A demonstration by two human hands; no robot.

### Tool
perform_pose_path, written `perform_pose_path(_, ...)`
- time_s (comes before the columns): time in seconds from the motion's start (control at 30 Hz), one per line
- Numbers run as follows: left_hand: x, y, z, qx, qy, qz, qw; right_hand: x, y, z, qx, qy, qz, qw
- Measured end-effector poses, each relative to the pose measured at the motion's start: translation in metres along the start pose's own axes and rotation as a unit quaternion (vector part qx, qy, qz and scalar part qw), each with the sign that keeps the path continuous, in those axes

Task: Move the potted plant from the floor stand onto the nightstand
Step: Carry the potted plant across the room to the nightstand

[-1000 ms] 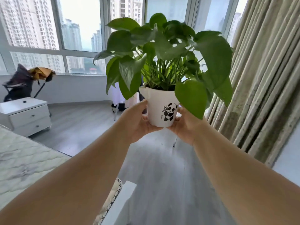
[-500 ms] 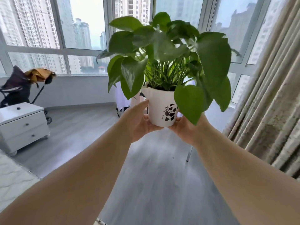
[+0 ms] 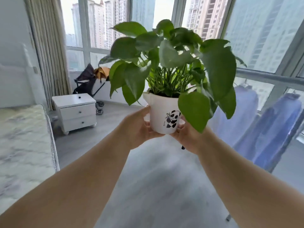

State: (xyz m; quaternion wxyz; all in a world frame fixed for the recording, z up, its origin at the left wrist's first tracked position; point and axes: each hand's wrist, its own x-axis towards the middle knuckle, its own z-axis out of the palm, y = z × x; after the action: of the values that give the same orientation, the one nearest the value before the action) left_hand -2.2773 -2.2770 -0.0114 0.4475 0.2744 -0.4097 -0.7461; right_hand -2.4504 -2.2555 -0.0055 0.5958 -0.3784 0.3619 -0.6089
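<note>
**Potted plant held in the air, well short of the nightstand**

Grey floor [image 3: 158, 175] runs back to a wall of tall windows [image 3: 105, 27] with high-rise towers beyond the glass. On the left, a pale striped curtain [image 3: 49, 46] hangs down beside the window, and the edge of a bed [image 3: 23, 142] with a light patterned cover fills the lower left corner. Just past the foot of the bed stands the nightstand [image 3: 75, 111], white, with two drawers and a small dark object on its top. Behind it, near the window, is a dark stroller [image 3: 88, 83] with something yellow-orange draped over its handle. On the right, blue clothes [image 3: 269, 127] hang from a rail in front of the glass; they are blurred.

Both bare arms reach forward to the middle of the view. Between the hands is the potted plant [image 3: 164, 117]: a white pot with a small spout on its rim and a panda drawing on the side facing the camera, upright, filled with broad green leaves that spread wide above and droop over the rim. It is held up in the air, off every surface, to the right of the nightstand and well apart from it.

The left hand [image 3: 138, 129] curls around the pot's left side, thumb up along the wall near the rim. The right hand [image 3: 187, 137] cups the lower right side and base, its fingers wrapped against the pot, partly hidden by a hanging leaf.
</note>
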Motion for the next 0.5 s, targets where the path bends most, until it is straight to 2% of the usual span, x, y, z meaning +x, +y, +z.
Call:
perform_pose_path(0.1,0.026,-0.001,-0.005,-0.012,0.055,0.015,0.998,0.040,-0.003,-0.009,-0.002,-0.035,0.025,0.999)
perform_pose_path(0.27,0.057,0.009,-0.034,0.001,0.102,0.031,0.994,0.105,0.016,-0.002,-0.014,-0.082,0.074,0.994)
perform_pose_path(0.5,0.122,0.048,-0.124,-0.015,0.166,0.054,0.985,0.223,0.061,0.040,-0.012,-0.155,0.088,0.984)
